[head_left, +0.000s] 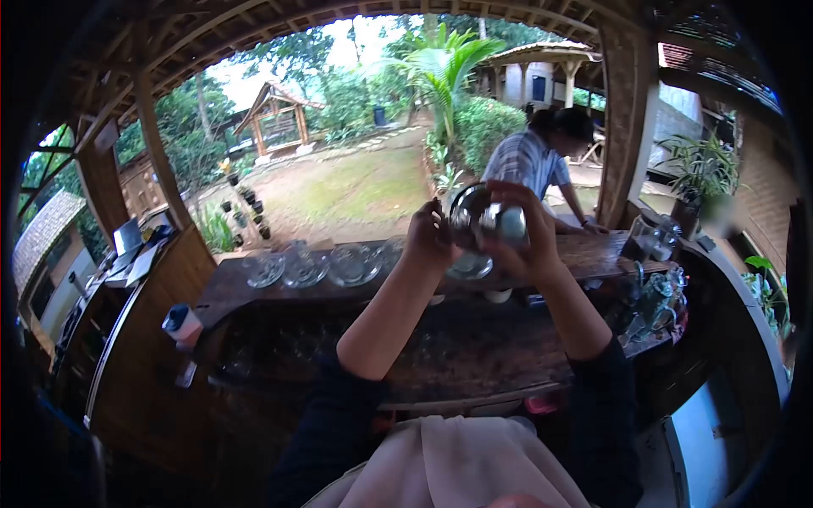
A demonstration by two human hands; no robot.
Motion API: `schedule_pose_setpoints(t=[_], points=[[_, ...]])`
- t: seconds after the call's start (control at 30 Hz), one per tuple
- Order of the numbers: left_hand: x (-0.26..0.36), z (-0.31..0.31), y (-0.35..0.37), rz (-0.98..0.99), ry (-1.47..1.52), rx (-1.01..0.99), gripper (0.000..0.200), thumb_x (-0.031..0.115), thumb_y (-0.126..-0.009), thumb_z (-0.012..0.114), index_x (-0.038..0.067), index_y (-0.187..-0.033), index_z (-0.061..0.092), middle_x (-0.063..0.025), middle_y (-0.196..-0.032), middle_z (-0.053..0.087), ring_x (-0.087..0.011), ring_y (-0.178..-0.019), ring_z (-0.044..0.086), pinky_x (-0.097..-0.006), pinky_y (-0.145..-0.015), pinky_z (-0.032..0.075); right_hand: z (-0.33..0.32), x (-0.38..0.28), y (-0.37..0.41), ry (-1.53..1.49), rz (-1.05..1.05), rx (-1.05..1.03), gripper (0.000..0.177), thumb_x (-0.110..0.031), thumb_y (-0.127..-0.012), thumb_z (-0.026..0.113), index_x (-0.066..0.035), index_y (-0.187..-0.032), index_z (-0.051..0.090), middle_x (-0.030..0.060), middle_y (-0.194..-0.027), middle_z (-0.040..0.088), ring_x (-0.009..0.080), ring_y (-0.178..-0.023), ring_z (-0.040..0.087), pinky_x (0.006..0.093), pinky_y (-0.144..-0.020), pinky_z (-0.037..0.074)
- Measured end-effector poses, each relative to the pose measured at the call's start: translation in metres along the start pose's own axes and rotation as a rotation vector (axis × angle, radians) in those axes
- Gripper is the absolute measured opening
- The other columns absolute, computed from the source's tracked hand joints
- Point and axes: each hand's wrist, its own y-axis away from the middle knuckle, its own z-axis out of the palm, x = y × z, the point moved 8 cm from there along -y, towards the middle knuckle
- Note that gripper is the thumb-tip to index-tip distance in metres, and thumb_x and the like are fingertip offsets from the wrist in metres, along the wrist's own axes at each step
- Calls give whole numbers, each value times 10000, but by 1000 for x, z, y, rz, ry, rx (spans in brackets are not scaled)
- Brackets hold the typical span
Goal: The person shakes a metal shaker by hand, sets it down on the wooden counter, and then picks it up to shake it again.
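Observation:
Both my hands are raised over the wooden counter with a shiny silver, rounded metal vessel (pixel 467 212) between them. My right hand (pixel 532 229) curls around its right side, the fingers over the top. On the other side my left hand (pixel 430 235) is closed against the vessel's left edge. Its exact kind, and whether it is one piece or two, I cannot make out. Just below and behind it, a clear glass dish (pixel 471 266) rests on the counter. More glass cups on saucers (pixel 354 266) line the counter to the left of my hands.
The dark wooden counter (pixel 580 252) curves across in front of me. Another person (pixel 527 161) leans over its far side. Glass jars (pixel 656 239) and glassware (pixel 656 300) stand at the right. A cup-like container (pixel 181 325) is at the left end.

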Motion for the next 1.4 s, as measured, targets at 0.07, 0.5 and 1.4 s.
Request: schedule_pose_setpoints(t=[0.07, 0.5, 1.4], points=[[-11, 48, 8, -41, -86, -633, 455, 332, -966, 295, -3, -1203, 492, -210, -1097, 595, -309, -957, 620, -438, -825, 526, -22, -84, -7, 325, -331, -38, 481, -290, -702, 743, -90, -1099, 560, 133, -1142, 582, 315, -1067, 579, 479, -1069, 209], [-163, 103, -103, -486, -27, -839, 389, 336, -914, 482, 35, -1154, 540, -105, -1034, 626, -180, -1000, 596, -344, -834, 510, -172, -11, 3, 317, 305, 125, 494, -182, -797, 667, 5, -1204, 459, 157, -1118, 575, 242, -999, 577, 329, -848, 441], [-268, 220, -173, -334, -497, -535, 407, 246, -911, 460, 42, -1264, 441, -152, -1183, 539, -242, -1083, 548, -387, -879, 483, -318, -18, 17, 526, 132, 228, 536, -193, -684, 769, -37, -1138, 529, 128, -1148, 584, 312, -1076, 573, 394, -921, 446]])
